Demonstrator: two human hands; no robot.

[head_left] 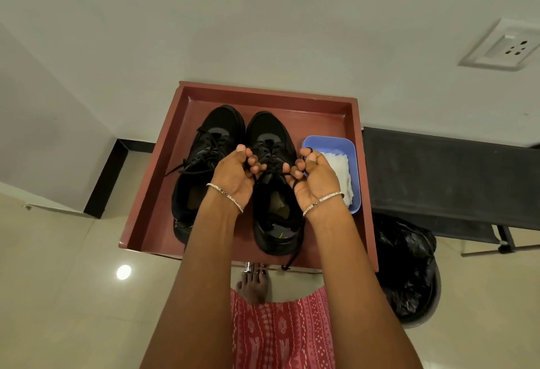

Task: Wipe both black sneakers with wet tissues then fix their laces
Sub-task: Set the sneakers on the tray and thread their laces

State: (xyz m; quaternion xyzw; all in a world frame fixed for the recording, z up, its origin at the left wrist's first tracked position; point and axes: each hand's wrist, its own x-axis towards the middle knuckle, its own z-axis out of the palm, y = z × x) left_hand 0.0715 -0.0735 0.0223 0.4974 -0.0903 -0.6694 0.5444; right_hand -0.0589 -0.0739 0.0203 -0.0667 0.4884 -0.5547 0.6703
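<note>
Sneakers sit side by side in a red-brown tray [163, 193], toes pointing away from the person, and the right sneaker [271, 193] is the one in hand: nearest the camera its loose lace end [290, 260] trails over the tray's near rim, and above its open mouth both hands work the lace. The left hand [233, 172] has its grip curled round one strand; the right hand [312, 175] pinches the other, with a loop over its forefinger. The lacing step looks to be under way on this shoe. A strand could slip from the curled fingers and let the crossing go slack, or an uneven pull could leave one end too short to tie; the dangling end might also snag on the rim. The left sneaker [204, 158] lies just beside, its laces loose and spilling to the side, close enough to tangle with the working strands. A blue tub [330, 142] of white tissues [342, 178] stands right under the right hand and could be knocked. Beyond the tray, a black-bagged bin [409, 275] stands beside a dark bench [450, 172].
</note>
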